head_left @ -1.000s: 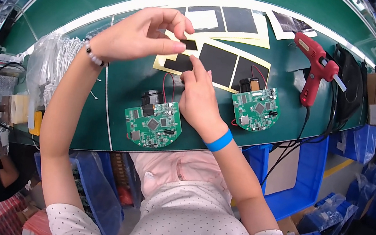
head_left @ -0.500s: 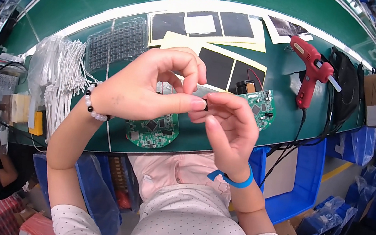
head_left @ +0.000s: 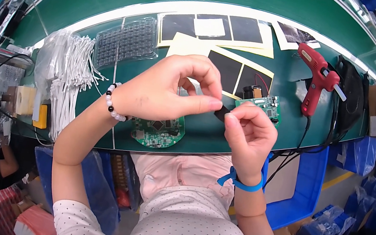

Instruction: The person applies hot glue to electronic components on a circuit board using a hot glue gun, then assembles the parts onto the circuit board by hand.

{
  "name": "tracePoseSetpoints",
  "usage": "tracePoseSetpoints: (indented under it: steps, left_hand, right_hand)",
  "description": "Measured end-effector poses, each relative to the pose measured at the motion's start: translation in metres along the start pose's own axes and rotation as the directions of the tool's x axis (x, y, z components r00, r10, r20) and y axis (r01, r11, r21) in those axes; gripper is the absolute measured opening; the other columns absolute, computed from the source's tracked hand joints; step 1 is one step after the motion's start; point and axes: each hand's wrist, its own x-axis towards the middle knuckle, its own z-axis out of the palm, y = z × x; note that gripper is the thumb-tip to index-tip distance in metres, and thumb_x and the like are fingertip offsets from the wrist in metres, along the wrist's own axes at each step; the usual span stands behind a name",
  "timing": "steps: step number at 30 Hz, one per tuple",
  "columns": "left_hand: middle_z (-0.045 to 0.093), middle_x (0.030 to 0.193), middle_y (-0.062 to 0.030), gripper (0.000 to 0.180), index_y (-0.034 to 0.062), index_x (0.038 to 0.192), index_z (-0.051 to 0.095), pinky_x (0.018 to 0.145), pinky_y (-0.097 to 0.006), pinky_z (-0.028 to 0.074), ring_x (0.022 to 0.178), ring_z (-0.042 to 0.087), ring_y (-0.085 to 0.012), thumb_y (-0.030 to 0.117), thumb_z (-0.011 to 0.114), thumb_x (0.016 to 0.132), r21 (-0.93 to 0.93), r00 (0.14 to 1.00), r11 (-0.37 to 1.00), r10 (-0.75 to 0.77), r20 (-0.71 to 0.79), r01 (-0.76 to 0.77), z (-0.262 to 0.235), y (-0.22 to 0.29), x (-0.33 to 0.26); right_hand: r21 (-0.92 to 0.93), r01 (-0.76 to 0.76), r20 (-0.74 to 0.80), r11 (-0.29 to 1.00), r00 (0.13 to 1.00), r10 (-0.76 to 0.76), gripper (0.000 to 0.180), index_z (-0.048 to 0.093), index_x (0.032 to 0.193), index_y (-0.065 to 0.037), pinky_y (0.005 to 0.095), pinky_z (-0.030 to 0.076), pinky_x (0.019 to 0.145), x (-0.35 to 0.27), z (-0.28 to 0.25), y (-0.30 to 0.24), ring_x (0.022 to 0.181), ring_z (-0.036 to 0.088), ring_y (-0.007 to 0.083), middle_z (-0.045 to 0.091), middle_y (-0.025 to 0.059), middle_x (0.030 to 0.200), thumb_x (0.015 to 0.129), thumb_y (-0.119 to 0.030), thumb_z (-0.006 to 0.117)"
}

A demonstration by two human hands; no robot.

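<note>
A small black strip is stretched between my two hands above the bench's near side. My left hand, with a beaded bracelet on its wrist, pinches one end between thumb and fingers. The other end sits between the thumb and fingers of my right hand, which has a blue band at the wrist. Under my left hand lies a green circuit board, partly covered by the hand. A second circuit board with a dark cylindrical part and a red wire is behind my right hand.
Sheets of black stickers lie at the back. A red glue gun stands at right, its cable running over the front edge. Bundled white cables and a clear plastic tray are at left. A blue bin is below the bench.
Both hands have shifted a little to the right in the picture and slightly apart. More of the black strip now shows between them.
</note>
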Motion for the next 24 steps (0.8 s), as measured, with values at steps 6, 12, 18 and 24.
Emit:
tracePoseSetpoints:
  steps: [6,12,18,24]
  left_hand:
    - [0.055,0.105,-0.0026,0.03,0.0024,0.108,0.056,0.072,-0.024,0.048,0.088,0.053,-0.0103,0.008,0.064,0.08,0.096,0.966,0.995,0.016,-0.258,0.009,0.01,-0.008,0.007]
    - [0.057,0.102,-0.0061,0.032,0.0058,0.107,0.057,0.066,-0.026,0.047,0.086,0.057,-0.0154,0.01,0.065,0.076,0.433,0.922,0.894,0.256,-0.29,-0.112,0.024,-0.009,0.013]
    - [0.058,0.099,-0.0076,0.03,0.0048,0.105,0.057,0.065,-0.026,0.047,0.082,0.059,-0.0172,0.01,0.063,0.076,0.506,0.895,0.853,0.318,-0.313,-0.126,0.03,-0.007,0.013]
    - [0.058,0.099,-0.008,0.029,0.0045,0.105,0.058,0.066,-0.026,0.046,0.081,0.059,-0.017,0.01,0.063,0.077,0.519,0.89,0.843,0.337,-0.306,-0.141,0.035,-0.005,0.015]
  right_hand:
    - [0.339,-0.182,0.068,0.923,0.983,0.17,0.006,0.057,0.084,0.003,0.016,0.038,0.057,-0.004,0.003,-0.011,0.066,0.047,0.0025,0.054,0.0015,0.08,0.081,0.008,0.058]
    - [0.431,-0.304,0.145,0.849,0.953,0.267,0.01,0.056,0.082,0.001,0.013,0.036,0.053,-0.003,0.018,-0.01,0.062,0.047,-0.0017,0.055,-0.0016,0.075,0.079,0.008,0.063]
    - [0.304,-0.22,0.051,0.927,0.975,0.214,0.017,0.054,0.077,-0.001,0.012,0.035,0.051,-0.006,0.012,-0.005,0.059,0.047,-0.0028,0.055,-0.0028,0.07,0.075,0.009,0.067]
    - [0.346,-0.183,0.019,0.92,0.982,0.188,0.018,0.052,0.075,-0.002,0.0124,0.038,0.051,-0.004,0.014,0.001,0.061,0.051,-0.0017,0.056,-0.0014,0.071,0.075,0.008,0.068]
